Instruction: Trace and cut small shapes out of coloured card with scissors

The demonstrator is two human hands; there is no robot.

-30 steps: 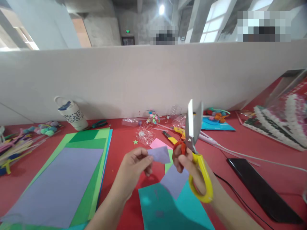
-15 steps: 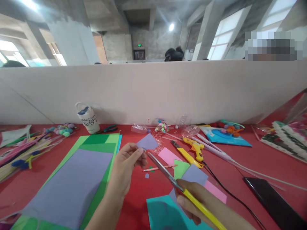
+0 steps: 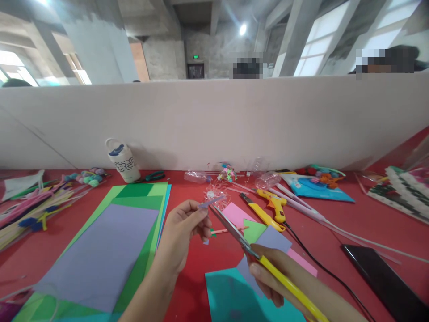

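My left hand [image 3: 186,232] pinches a small piece of purple paper [image 3: 214,201], seen nearly edge-on. My right hand [image 3: 268,273] is wrapped round yellow-handled scissors [image 3: 241,239]. The blade tips point up and left, close beside the paper at my left fingertips; whether they touch it I cannot tell. Below the blades lie a pink pencil [image 3: 229,230] and a tiny purple scrap [image 3: 206,242]. Pink [image 3: 236,214], green and purple paper pieces lie under and beyond my right hand, with a teal sheet [image 3: 228,295] nearer me.
Large purple [image 3: 103,255] and green sheets are stacked at left, near pipe cleaners [image 3: 36,210]. A white tumbler [image 3: 123,163] stands behind. A yellow utility knife [image 3: 263,214], a glue gun [image 3: 276,205] with its cord, and a black phone [image 3: 378,277] lie at right. A white partition [image 3: 214,125] borders the table.
The purple paper in my left hand has turned from showing its broad face to nearly edge-on. Both hands have shifted only slightly, and the scissors stay close to the paper.
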